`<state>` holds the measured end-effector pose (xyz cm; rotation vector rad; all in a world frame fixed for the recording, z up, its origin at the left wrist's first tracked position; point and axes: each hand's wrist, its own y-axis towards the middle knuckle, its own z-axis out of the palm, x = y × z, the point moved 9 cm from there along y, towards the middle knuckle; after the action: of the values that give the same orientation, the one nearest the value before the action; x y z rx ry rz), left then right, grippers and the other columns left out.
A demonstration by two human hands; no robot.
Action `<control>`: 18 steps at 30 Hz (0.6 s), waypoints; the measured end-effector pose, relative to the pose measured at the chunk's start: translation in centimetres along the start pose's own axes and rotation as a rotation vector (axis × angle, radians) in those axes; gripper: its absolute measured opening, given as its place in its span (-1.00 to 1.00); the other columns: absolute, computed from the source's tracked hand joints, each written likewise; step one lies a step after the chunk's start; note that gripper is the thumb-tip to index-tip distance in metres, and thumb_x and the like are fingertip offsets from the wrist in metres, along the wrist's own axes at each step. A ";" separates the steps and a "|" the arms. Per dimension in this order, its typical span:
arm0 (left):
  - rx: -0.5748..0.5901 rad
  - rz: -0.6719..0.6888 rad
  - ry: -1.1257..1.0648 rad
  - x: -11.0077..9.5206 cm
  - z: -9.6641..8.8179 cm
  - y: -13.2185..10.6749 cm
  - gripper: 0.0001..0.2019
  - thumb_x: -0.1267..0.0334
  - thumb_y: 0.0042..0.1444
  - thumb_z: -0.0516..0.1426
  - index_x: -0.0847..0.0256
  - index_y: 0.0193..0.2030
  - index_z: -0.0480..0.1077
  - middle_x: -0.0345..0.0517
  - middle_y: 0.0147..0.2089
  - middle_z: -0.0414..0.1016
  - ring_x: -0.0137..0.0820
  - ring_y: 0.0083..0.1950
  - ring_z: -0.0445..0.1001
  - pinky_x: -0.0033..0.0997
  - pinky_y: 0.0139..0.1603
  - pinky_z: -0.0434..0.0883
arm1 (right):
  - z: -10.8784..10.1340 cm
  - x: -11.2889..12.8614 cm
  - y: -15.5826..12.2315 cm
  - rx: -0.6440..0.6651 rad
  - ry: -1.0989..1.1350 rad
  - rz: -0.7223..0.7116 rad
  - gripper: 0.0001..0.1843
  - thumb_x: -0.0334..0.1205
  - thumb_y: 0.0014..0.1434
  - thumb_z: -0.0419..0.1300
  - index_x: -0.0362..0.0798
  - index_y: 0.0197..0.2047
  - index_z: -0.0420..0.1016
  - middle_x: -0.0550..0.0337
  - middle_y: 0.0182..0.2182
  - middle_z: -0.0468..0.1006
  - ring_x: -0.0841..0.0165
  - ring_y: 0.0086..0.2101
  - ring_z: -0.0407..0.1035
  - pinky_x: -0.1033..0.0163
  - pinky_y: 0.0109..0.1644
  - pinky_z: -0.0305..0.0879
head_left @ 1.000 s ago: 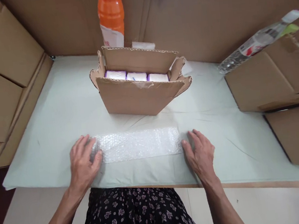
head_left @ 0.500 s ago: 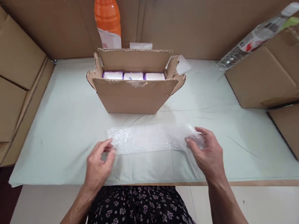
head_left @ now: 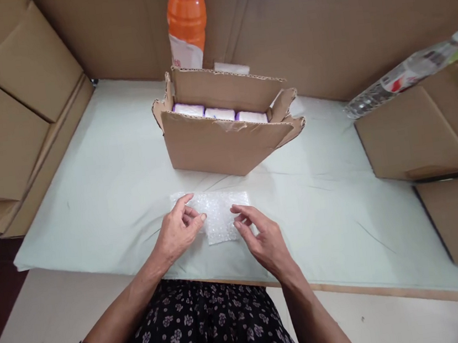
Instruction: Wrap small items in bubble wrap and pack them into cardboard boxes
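Note:
A folded piece of clear bubble wrap [head_left: 221, 222] lies on the cloth-covered table, close to the front edge. My left hand [head_left: 181, 230] rests over its left part, thumb and index finger apart, with nothing gripped between them. At the right end hovers my right hand [head_left: 262, 237], fingers curved and parted, the fingertips at or just over the wrap; whether they touch it I cannot tell. Beyond both hands stands an open cardboard box [head_left: 225, 144], its flaps raised. Inside it, three white-topped packs [head_left: 220, 114] with purple edges sit in a row.
An orange bottle [head_left: 187, 18] stands behind the box, near a small white piece [head_left: 232, 68]. To the right, a clear plastic bottle [head_left: 405, 75] leans by a carton [head_left: 419, 126]. Larger cartons [head_left: 4, 110] line the left side. Pale cloth [head_left: 92, 210] covers the table.
The bubble wrap was a long strip and is now folded shorter. My right hand has come left, closer to my left hand. The view has shifted slightly.

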<state>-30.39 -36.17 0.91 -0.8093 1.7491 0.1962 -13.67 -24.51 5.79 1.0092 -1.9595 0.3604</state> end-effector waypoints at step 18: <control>-0.053 0.155 0.370 -2.5 -0.3 0.3 -0.47 0.28 0.18 0.10 0.17 0.32 0.34 -0.18 -0.26 0.55 -0.41 -0.37 0.45 -0.42 -0.26 0.40 | -0.3 -1.7 0.6 -0.039 0.227 0.086 -0.73 -0.16 0.37 0.13 0.03 0.05 0.56 0.06 -0.01 0.63 0.31 -0.14 0.57 0.15 0.00 0.51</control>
<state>-30.50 -35.02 3.20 -0.7840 2.1659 0.2064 -13.49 -23.11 4.67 0.8232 -1.8003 0.4623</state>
